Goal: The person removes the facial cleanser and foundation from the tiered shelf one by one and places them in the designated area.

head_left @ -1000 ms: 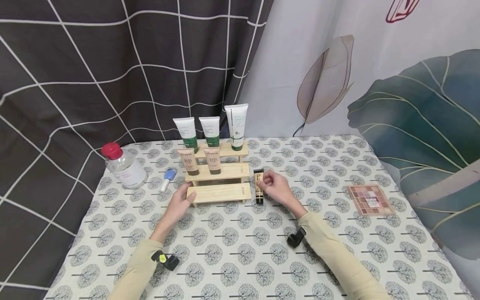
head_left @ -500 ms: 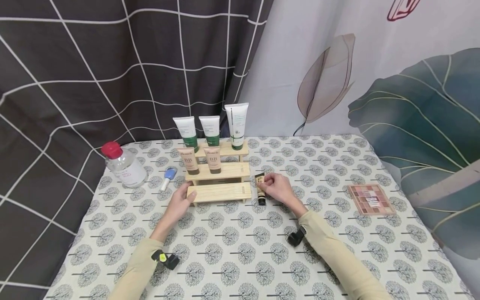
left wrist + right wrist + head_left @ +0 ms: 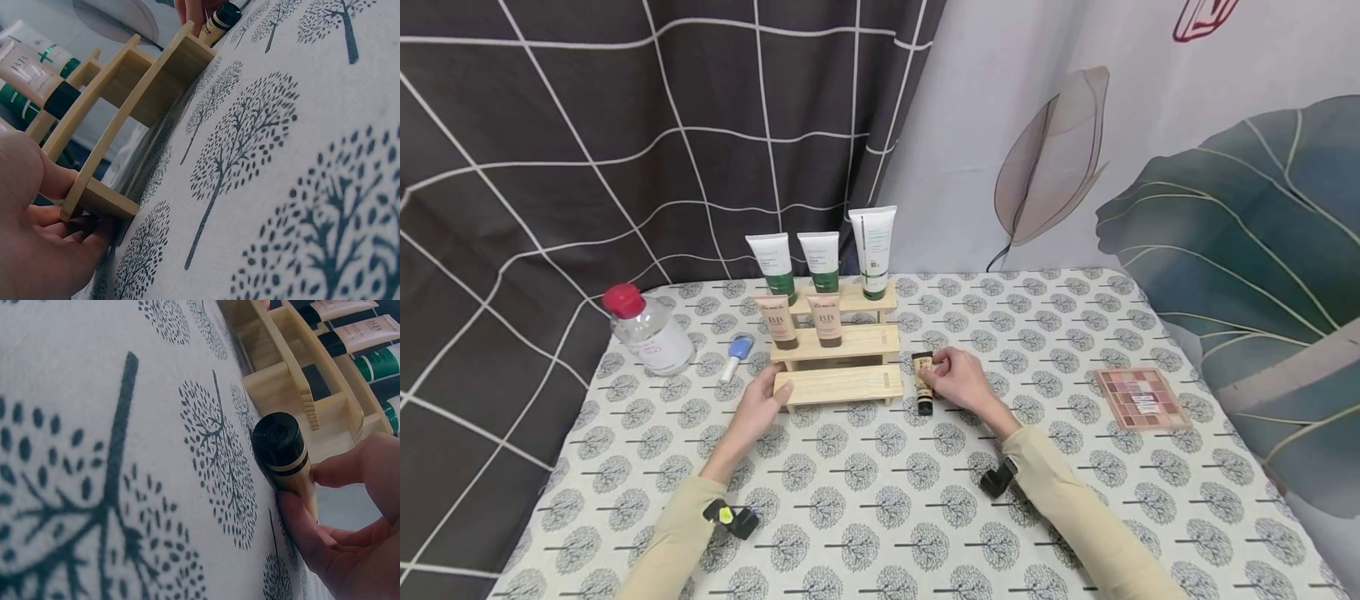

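My left hand grips the left end of the lowest tier of a wooden three-step rack, thumb on top and fingers underneath. To the right of the rack, my right hand pinches a small gold tube with a black cap, its cap toward me. In the right wrist view, thumb and fingers sit on either side of the gold tube, close over the cloth. Two pink BB cream tubes stand on the middle tier. Three white-and-green tubes stand on the top one. The lowest tier bears nothing.
A clear bottle with a red cap stands at the left, with a small blue-and-white item lying between it and the rack. An eyeshadow palette lies at the right. Curtains hang behind the tree-print tablecloth.
The right hand and the gold tube have shifted slightly right and toward me, away from the rack. The left hand and the rack have stayed put.
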